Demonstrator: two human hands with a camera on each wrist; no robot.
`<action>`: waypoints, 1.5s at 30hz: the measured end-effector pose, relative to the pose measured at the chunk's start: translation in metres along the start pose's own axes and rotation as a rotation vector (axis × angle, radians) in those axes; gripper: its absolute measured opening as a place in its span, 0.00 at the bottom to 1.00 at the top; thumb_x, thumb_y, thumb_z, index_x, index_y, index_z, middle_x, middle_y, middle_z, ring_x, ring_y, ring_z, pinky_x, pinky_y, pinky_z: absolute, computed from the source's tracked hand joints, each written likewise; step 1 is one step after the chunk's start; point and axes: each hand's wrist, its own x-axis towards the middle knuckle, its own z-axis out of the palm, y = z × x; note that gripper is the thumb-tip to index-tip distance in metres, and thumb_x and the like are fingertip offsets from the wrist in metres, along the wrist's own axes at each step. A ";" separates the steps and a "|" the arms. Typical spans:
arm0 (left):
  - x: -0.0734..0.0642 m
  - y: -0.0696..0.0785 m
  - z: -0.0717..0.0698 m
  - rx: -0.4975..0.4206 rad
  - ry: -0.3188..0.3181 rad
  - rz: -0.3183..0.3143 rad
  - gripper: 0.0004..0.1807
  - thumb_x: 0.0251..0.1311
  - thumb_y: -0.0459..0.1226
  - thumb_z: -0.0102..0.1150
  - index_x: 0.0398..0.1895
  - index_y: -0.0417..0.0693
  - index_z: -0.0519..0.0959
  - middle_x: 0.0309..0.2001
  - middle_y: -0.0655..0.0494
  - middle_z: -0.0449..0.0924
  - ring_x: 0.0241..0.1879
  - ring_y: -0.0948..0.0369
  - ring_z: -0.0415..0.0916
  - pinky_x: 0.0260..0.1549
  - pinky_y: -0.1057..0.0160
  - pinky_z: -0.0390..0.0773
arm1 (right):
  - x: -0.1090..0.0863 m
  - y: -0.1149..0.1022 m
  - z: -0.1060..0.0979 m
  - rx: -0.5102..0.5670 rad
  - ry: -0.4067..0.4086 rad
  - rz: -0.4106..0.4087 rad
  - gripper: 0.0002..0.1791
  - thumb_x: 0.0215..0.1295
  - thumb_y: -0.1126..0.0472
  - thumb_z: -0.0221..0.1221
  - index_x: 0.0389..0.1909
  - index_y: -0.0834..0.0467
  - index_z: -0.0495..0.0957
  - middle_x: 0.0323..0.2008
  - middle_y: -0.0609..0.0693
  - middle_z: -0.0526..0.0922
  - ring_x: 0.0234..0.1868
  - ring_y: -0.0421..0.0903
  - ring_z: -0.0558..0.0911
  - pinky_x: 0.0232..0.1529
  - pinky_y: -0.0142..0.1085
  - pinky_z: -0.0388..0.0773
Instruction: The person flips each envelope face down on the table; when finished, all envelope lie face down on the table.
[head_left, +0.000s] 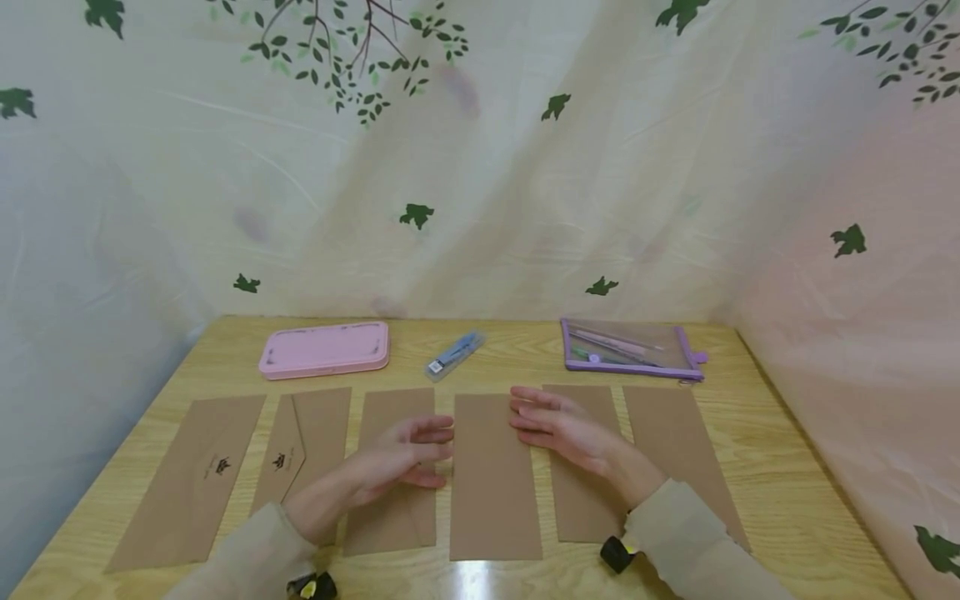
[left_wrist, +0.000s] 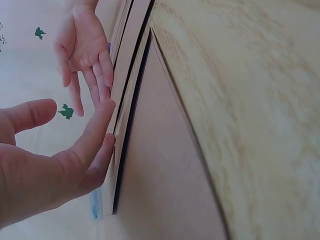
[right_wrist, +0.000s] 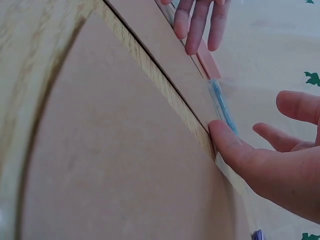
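Observation:
Several brown kraft-paper envelopes lie side by side in a row across the table. My left hand is over the third envelope from the left, its fingers spread and pointing right, close to the middle envelope's left edge. On the other side, my right hand reaches over the envelope to the right, fingertips at the right edge of the middle envelope. Both hands hold nothing, palms facing each other. In the left wrist view, the left fingertips come right at an envelope edge.
Behind the row lie a pink case, a small clear packet with blue contents and a purple-edged clear pencil pouch. Two left envelopes bear small black prints. A leaf-patterned cloth hangs around the table.

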 end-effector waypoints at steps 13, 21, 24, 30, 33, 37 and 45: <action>0.003 -0.003 0.001 0.003 0.000 0.011 0.34 0.71 0.30 0.54 0.75 0.26 0.54 0.74 0.28 0.55 0.68 0.38 0.64 0.53 0.45 0.80 | 0.006 0.001 0.000 -0.109 0.022 -0.038 0.34 0.78 0.66 0.50 0.76 0.74 0.49 0.76 0.71 0.52 0.75 0.65 0.58 0.72 0.52 0.61; 0.005 0.000 0.003 0.111 0.005 0.058 0.36 0.69 0.32 0.58 0.75 0.28 0.55 0.71 0.28 0.61 0.69 0.37 0.63 0.58 0.45 0.77 | 0.001 -0.018 0.015 -0.276 0.021 -0.024 0.36 0.77 0.60 0.54 0.78 0.67 0.52 0.77 0.67 0.55 0.75 0.63 0.59 0.70 0.54 0.64; 0.002 0.011 -0.004 0.295 0.047 0.124 0.37 0.68 0.35 0.62 0.75 0.30 0.58 0.71 0.31 0.63 0.69 0.37 0.64 0.63 0.44 0.72 | -0.002 -0.036 0.032 -0.411 -0.003 -0.033 0.37 0.77 0.53 0.56 0.79 0.59 0.54 0.77 0.61 0.58 0.75 0.59 0.61 0.71 0.55 0.63; -0.013 0.034 -0.029 0.473 0.171 0.150 0.40 0.68 0.42 0.65 0.76 0.36 0.59 0.75 0.35 0.58 0.73 0.37 0.55 0.69 0.38 0.61 | 0.004 -0.061 0.058 -0.456 -0.068 -0.079 0.36 0.77 0.50 0.56 0.80 0.53 0.56 0.77 0.55 0.60 0.74 0.56 0.63 0.72 0.54 0.62; -0.023 0.036 -0.041 0.499 0.202 0.110 0.43 0.67 0.45 0.66 0.77 0.37 0.57 0.76 0.36 0.55 0.74 0.36 0.51 0.69 0.36 0.58 | 0.014 -0.063 0.068 -0.447 -0.081 -0.096 0.34 0.77 0.53 0.56 0.79 0.54 0.57 0.76 0.56 0.62 0.73 0.56 0.65 0.70 0.51 0.65; -0.034 0.030 -0.053 0.551 0.218 0.089 0.42 0.68 0.45 0.64 0.77 0.35 0.56 0.76 0.35 0.55 0.74 0.35 0.51 0.69 0.35 0.57 | 0.029 -0.058 0.082 -0.381 -0.094 -0.108 0.33 0.76 0.58 0.56 0.78 0.57 0.58 0.75 0.59 0.62 0.74 0.59 0.63 0.69 0.51 0.68; -0.045 0.013 -0.066 0.586 0.270 0.083 0.39 0.69 0.39 0.64 0.75 0.32 0.59 0.73 0.33 0.60 0.73 0.37 0.56 0.70 0.38 0.56 | 0.057 -0.025 0.103 -0.247 -0.014 -0.013 0.35 0.74 0.56 0.59 0.78 0.57 0.59 0.76 0.61 0.59 0.72 0.58 0.66 0.67 0.51 0.70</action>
